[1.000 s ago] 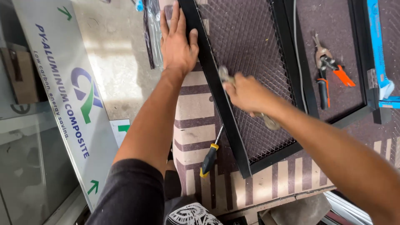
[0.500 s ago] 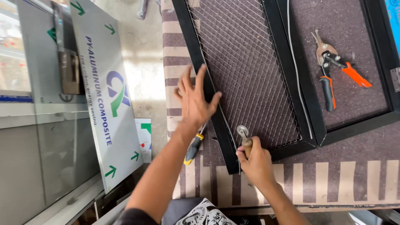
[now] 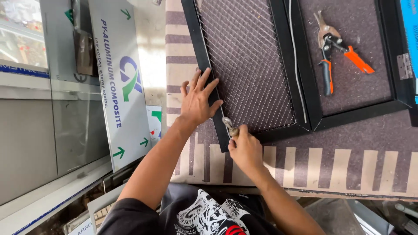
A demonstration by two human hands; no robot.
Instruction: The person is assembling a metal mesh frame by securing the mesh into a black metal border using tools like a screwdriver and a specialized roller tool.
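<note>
A black metal frame (image 3: 204, 56) filled with wire mesh (image 3: 248, 65) lies on a striped brown mat. My left hand (image 3: 198, 100) presses flat on the frame's left bar, fingers spread. My right hand (image 3: 244, 148) sits at the frame's near left corner, closed around a small roller tool (image 3: 228, 125) whose metal wheel touches the corner of the mesh.
Orange-handled tin snips (image 3: 333, 48) lie on the mat inside a second black frame (image 3: 361, 114) to the right. A thin white cord (image 3: 296, 65) runs along the frame's bar. A white composite panel (image 3: 117, 82) leans at the left, beside glass sheets (image 3: 39, 109).
My right hand has slid the roller tool along the mesh edge down to the near left corner. My left hand has shifted down the left bar with it.
</note>
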